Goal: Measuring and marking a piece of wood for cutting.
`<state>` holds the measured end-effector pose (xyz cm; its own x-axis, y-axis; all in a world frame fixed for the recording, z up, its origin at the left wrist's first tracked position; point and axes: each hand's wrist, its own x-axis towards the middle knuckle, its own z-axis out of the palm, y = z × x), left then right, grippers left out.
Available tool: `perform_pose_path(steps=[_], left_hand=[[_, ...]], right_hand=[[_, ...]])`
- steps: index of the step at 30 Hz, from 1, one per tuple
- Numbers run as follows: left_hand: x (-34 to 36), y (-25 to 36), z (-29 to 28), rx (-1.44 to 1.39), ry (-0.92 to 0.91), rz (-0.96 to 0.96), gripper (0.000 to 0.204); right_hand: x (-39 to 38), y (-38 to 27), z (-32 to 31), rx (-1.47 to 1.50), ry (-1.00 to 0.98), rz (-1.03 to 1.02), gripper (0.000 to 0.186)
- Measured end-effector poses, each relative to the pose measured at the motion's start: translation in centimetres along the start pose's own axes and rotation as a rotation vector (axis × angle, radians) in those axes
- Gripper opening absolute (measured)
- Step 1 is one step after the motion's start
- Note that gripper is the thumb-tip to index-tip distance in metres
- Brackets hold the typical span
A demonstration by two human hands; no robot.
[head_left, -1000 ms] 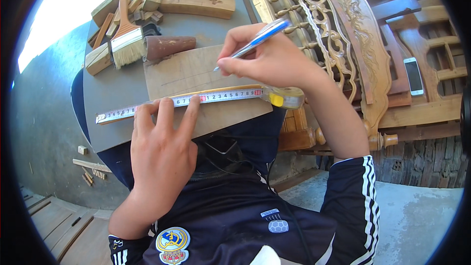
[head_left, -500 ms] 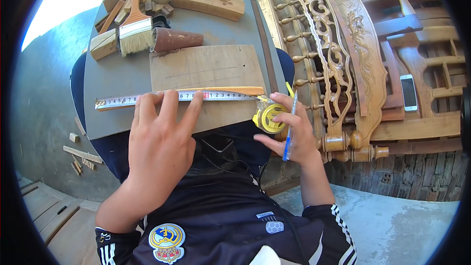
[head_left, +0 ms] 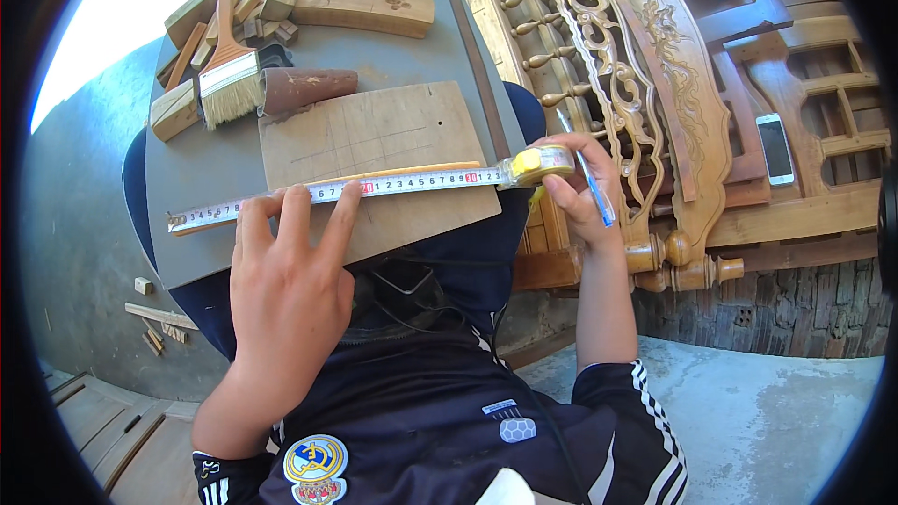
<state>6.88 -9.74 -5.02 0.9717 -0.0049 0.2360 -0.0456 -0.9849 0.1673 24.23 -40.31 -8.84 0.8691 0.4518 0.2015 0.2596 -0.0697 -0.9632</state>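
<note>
My left hand (head_left: 290,285) lies with fingers spread, fingertips pressing an extended steel tape (head_left: 402,182) along a thin light wooden strip (head_left: 430,166). Both cross a plywood piece (head_left: 365,122) with pencil-like lines and a small dark hole, lying on a grey board (head_left: 206,173) over my lap. At the board's right edge my right hand (head_left: 585,196) grips the clear and yellow tape case (head_left: 533,164) and also holds a blue and silver pen (head_left: 594,187), point upward. Under my left palm, whatever lies there is hidden.
A paintbrush (head_left: 229,84), wooden offcuts (head_left: 360,7), a brown curved piece (head_left: 309,89) and a dark strip (head_left: 477,65) sit on the board. Carved wooden furniture (head_left: 687,131) with a white phone (head_left: 774,150) fills the right side. Wood scraps (head_left: 159,316) lie on the floor at left.
My right hand has left the plywood, where the pen pointed down at its lines, and taken hold of the tape case, now raised slightly, the pen turned point-up. My left hand stays on the tape.
</note>
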Motion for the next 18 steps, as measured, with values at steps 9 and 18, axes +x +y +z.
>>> perform_pose_path(steps=[9,18], left_hand=[[-0.1,0.0,0.1,0.008,0.005,0.006,0.071],[-0.1,-0.7,0.2,-0.037,0.031,0.033,0.075]], right_hand=[[1.6,-2.4,0.6,-0.326,-0.052,-0.066,0.044],[1.6,-2.5,0.2,-0.356,-0.116,-0.100,0.044]])
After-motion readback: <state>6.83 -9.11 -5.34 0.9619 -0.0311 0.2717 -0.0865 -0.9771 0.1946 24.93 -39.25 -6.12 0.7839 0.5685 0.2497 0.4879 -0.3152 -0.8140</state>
